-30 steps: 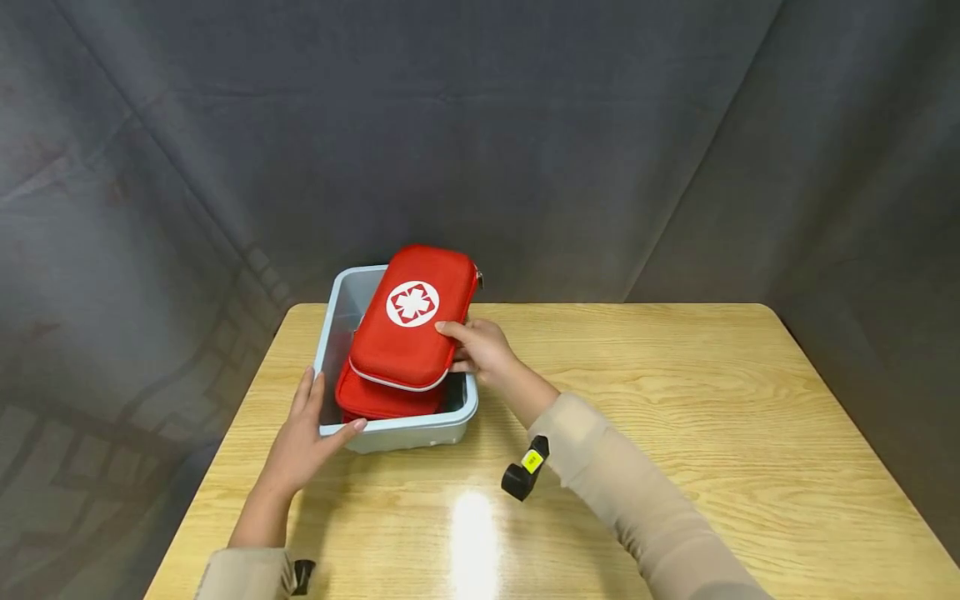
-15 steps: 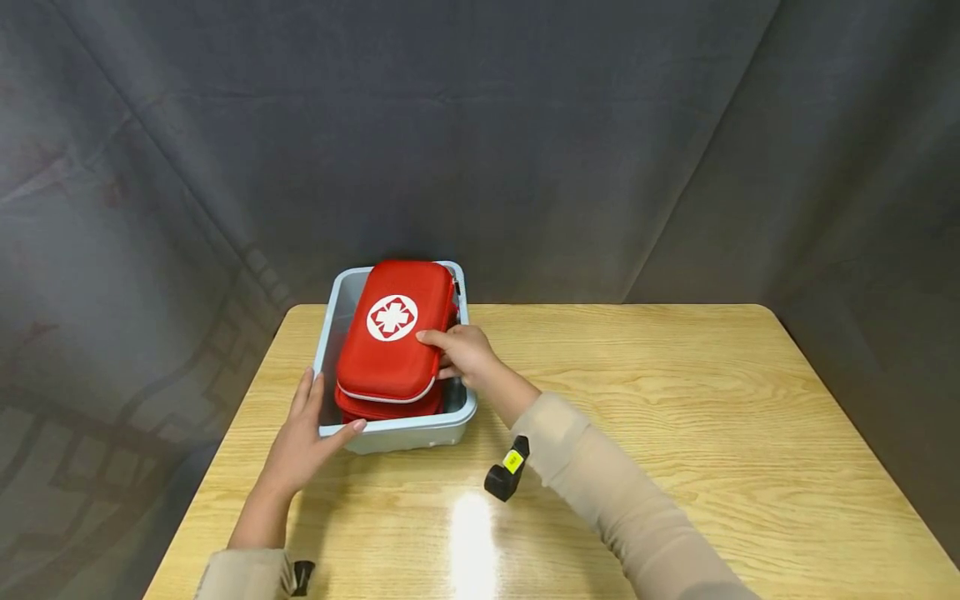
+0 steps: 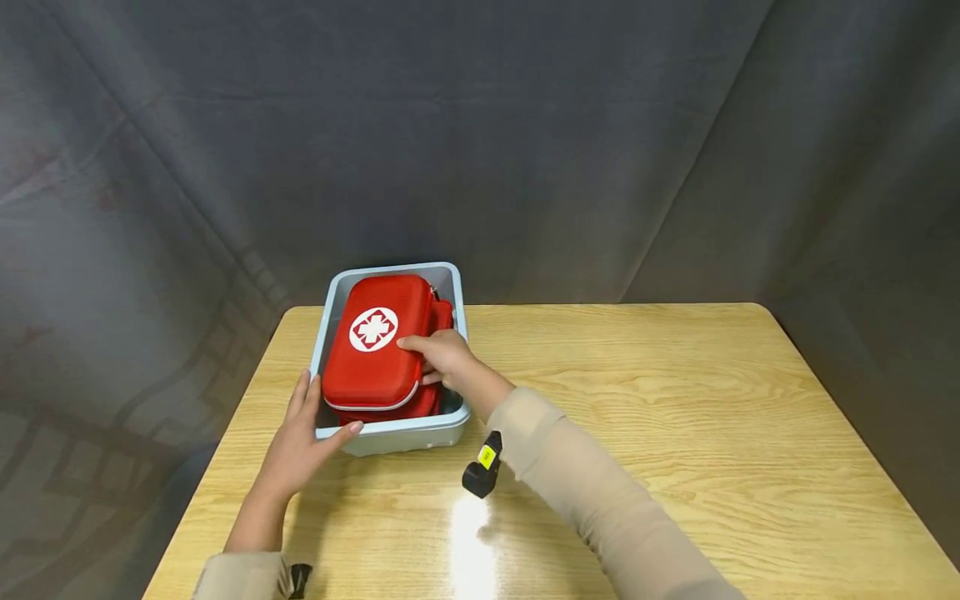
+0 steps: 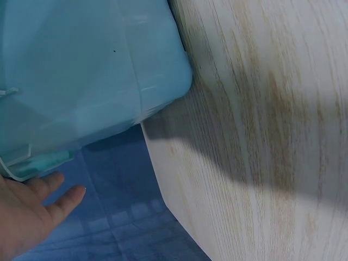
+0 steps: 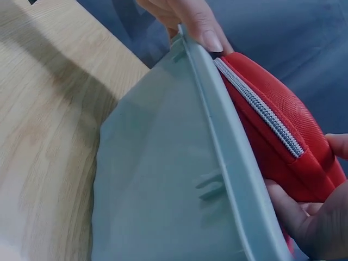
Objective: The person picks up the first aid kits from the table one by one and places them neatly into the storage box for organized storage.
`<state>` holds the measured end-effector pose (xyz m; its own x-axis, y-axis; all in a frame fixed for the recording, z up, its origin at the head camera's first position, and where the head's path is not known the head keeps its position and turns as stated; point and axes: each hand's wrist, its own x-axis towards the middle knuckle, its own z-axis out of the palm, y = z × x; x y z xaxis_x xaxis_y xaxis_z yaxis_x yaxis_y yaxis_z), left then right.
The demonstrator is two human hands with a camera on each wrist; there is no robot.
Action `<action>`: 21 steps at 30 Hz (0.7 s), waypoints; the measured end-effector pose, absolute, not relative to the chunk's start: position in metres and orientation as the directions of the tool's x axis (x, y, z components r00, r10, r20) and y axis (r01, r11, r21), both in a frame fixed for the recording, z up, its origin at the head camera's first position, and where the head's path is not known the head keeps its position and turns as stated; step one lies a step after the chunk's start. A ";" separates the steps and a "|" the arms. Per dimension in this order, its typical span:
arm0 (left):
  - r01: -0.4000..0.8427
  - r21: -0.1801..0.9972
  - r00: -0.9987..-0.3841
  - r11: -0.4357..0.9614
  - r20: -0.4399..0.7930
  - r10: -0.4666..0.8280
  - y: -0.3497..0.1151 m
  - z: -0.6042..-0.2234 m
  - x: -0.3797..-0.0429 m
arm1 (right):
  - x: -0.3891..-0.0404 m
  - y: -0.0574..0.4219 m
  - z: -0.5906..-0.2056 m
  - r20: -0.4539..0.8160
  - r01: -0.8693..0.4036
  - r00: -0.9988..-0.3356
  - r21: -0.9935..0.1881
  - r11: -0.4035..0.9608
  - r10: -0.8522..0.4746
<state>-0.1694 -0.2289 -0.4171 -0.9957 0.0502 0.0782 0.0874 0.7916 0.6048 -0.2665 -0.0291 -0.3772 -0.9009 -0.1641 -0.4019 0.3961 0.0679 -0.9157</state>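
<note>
A red first-aid case (image 3: 375,375) with a white round emblem lies tilted inside a light blue plastic bin (image 3: 405,427), over a second red case (image 3: 442,315) that is mostly hidden. My right hand (image 3: 450,358) pinches the upper case by its right edge, thumb on top and fingers beneath. In the right wrist view, the case's white zipper (image 5: 261,109) shows beside the bin's rim. My left hand (image 3: 296,442) rests on the bin's near left corner, with straight fingers along the left side and the thumb on the front rim.
The bin stands at the back left of a wooden table (image 3: 637,400). Behind the table hangs a dark grey cloth (image 3: 480,167). A black wrist strap piece with a yellow label (image 3: 486,458) hangs below the right sleeve.
My right hand has moved left and down with the upper case, lowering it from above the bin's back right rim into the bin. The left hand has stayed at the corner.
</note>
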 end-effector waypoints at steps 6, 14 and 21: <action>0.096 0.605 -0.994 0.790 0.093 0.050 -0.230 -0.419 -0.170 | -0.267 -0.036 -0.384 -0.433 0.427 -0.889 -0.901 0.070 -0.147; 0.061 0.604 -0.998 0.794 0.055 0.035 -0.232 -0.413 -0.169 | -0.266 -0.042 -0.381 -0.446 0.438 -0.882 -0.895 0.085 -0.151; 0.072 0.604 -0.997 0.793 0.061 0.044 -0.232 -0.413 -0.169 | -0.265 -0.044 -0.380 -0.437 0.434 -0.894 -0.900 0.047 -0.100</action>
